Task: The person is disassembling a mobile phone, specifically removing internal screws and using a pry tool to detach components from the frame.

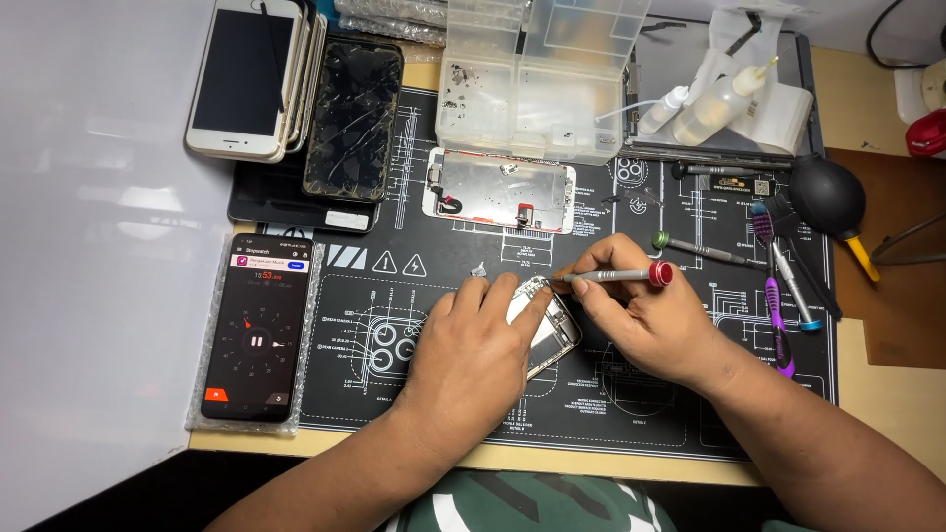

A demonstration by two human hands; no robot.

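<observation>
Hands [473, 345] flat on opened phone [548, 330]

We see a wooden worktop [887, 394] with a black mat [443, 394] on it. Left of our fingers [512, 296] lies a phone [258, 325], past them a clear box [532, 89].

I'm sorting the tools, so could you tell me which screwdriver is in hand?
The red-capped screwdriver, gripped by the right hand; the green-capped one lies loose on the mat.

An opened phone [545, 330] lay mid-mat [631, 414] on the bench [887, 394], under the left hand [473, 360]. A timer phone [257, 328] lay to its left, a screen panel [501, 190] behind it, and a parts box [532, 94] farther back.
</observation>
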